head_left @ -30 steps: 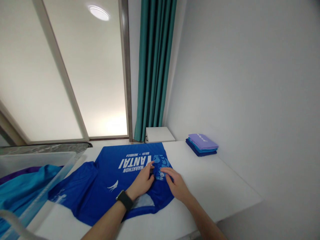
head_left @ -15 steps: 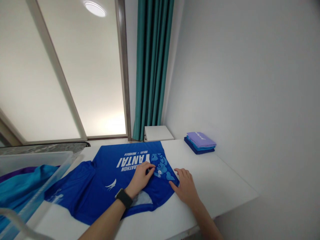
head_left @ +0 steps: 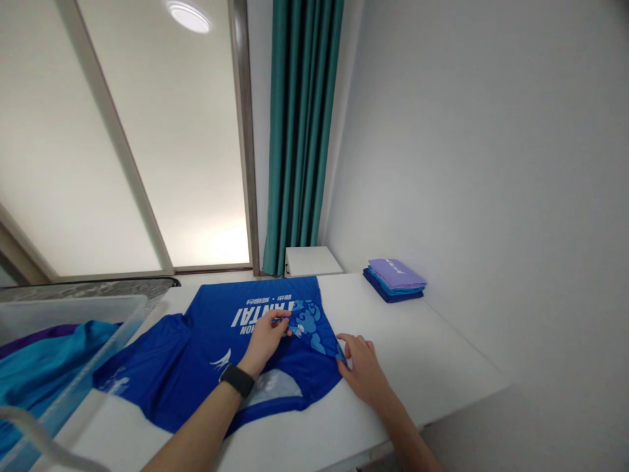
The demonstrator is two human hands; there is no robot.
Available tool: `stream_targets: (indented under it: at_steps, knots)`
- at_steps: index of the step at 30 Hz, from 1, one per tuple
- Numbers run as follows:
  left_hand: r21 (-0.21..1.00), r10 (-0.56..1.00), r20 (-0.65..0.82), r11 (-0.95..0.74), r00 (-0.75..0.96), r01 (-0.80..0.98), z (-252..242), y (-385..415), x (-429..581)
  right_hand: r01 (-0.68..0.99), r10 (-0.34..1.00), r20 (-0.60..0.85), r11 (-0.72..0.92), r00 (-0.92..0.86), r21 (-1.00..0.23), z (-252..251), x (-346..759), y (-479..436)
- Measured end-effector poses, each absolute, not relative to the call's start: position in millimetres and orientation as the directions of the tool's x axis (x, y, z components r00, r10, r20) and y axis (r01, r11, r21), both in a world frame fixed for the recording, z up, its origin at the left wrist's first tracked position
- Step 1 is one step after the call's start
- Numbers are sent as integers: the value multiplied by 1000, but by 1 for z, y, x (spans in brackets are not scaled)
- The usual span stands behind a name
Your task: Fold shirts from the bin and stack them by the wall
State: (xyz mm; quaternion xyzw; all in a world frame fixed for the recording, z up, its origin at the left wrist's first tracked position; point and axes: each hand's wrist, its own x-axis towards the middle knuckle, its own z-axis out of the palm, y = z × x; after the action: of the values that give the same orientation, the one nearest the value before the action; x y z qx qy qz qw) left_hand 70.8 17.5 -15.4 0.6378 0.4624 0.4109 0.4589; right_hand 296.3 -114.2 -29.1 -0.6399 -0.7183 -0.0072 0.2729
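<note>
A blue T-shirt [head_left: 196,367] with white lettering lies spread on the white table [head_left: 393,347], its neckline toward me. One sleeve [head_left: 312,328], printed with lighter blue shapes, is folded inward over the chest. My left hand [head_left: 268,334], with a dark watch on the wrist, pinches the sleeve's edge over the lettering. At the fold on the right side, my right hand [head_left: 361,367] has thumb and fingers closed on the shirt's edge. The other sleeve [head_left: 118,380] stretches out to the left.
A stack of folded clothes [head_left: 394,282], purple on top, sits at the table's far right by the wall. On the left stands a clear plastic bin [head_left: 135,314] holding teal and purple clothes. A white cabinet [head_left: 314,260] and green curtain [head_left: 304,131] are behind.
My left hand has moved left and slightly up, drawing the sleeve's edge further over the lettering. My right hand has shifted slightly left and closed on the shirt's edge.
</note>
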Motion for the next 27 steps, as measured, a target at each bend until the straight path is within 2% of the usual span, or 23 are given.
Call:
stream_targets:
  at_steps: [2, 4, 6, 8, 16, 27]
  knots:
    - [891, 941, 196, -288, 274, 352, -15, 19, 65, 913, 923, 384, 182, -30, -365, -29, 297, -114]
    - [762, 889, 292, -439, 353, 476, -15, 20, 60, 908, 923, 381, 202, -52, -367, -28, 297, -114]
    - [656, 842, 333, -530, 424, 537, -17, 19, 58, 905, 916, 391, 237, -87, -354, -26, 297, -116]
    - [609, 822, 330, -561, 464, 561, -19, 16, 58, 902, 910, 398, 263, -115, -342, -24, 296, -118]
    - [581, 809, 306, -576, 501, 575, -22, 14, 58, 887, 885, 439, 320, -155, -333, -22, 295, -122]
    - [589, 771, 306, -614, 559, 525, -22, 11, 58, 895, 881, 446, 318, -158, -311, -25, 303, -128]
